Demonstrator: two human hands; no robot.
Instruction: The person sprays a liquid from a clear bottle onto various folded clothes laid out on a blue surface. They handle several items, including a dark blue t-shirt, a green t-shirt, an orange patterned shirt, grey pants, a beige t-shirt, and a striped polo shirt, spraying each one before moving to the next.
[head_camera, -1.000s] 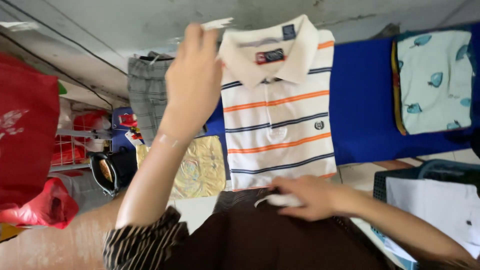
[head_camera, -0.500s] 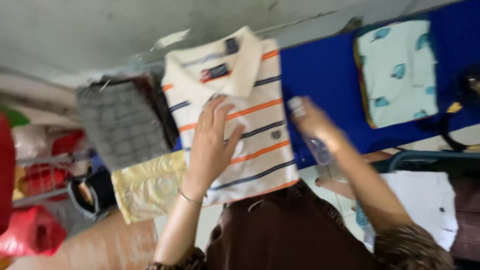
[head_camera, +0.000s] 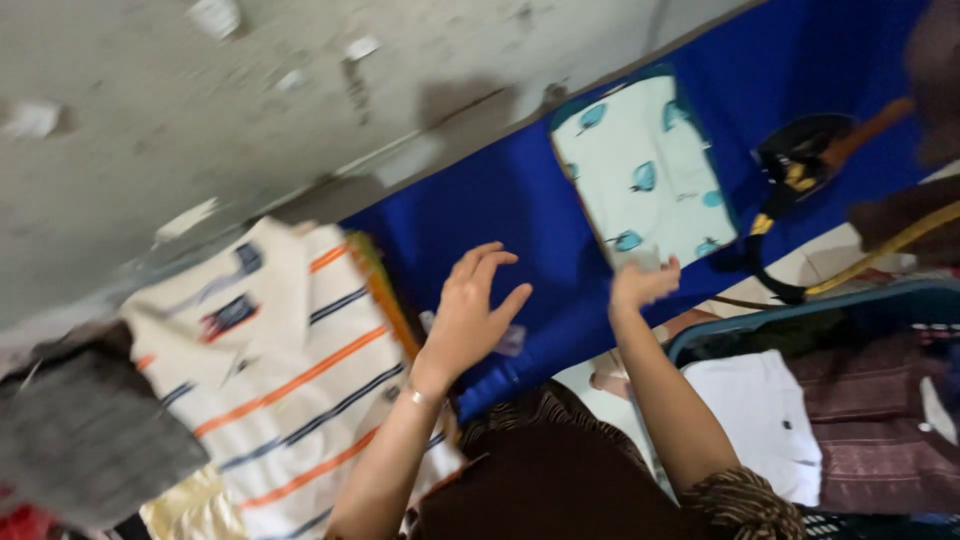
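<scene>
My left hand (head_camera: 475, 312) is raised with its fingers spread and holds nothing. It hovers in front of the blue cloth (head_camera: 500, 220), just right of a hanging cream polo shirt (head_camera: 280, 370) with orange and navy stripes. A small clear object (head_camera: 512, 340) shows just behind this hand. My right hand (head_camera: 640, 285) has its fingers curled at the lower edge of a pale garment with blue prints (head_camera: 645, 170) that hangs on the blue cloth. Motion blur hides whether it grips the fabric. A dark brown garment (head_camera: 550, 480) lies below my arms.
A grey checked garment (head_camera: 80, 440) and a yellow one (head_camera: 190, 510) hang left of the polo. A black object with a yellow strap (head_camera: 800, 165) sits at the right. A basket (head_camera: 800, 300) holds folded white (head_camera: 760, 420) and maroon (head_camera: 880, 430) clothes.
The view has swung right and tilted. My left hand left the polo shirt and moved right to the blue cloth. My right hand rose to the pale printed garment.
</scene>
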